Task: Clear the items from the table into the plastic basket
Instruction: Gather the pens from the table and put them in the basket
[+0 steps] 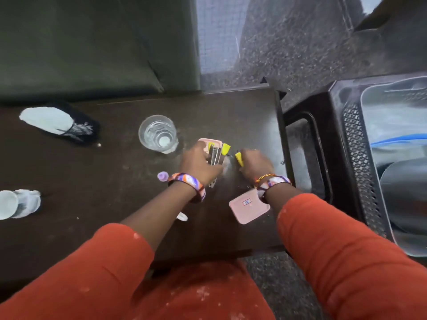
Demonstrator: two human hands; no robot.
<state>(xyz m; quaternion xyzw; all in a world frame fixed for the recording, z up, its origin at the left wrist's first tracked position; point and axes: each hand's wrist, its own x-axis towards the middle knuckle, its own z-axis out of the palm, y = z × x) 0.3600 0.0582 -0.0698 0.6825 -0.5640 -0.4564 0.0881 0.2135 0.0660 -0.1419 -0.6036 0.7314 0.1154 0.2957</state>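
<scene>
Left hand (199,166) grips metal tools (216,155); right hand (254,163) pinches yellow-handled tool (239,158) beside them.

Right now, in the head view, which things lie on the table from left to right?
White cup on its side → black and white sock → clear glass → left hand holding the pink case of metal tools → right hand gripping a yellow piece → black plastic basket, beside the table.
</scene>
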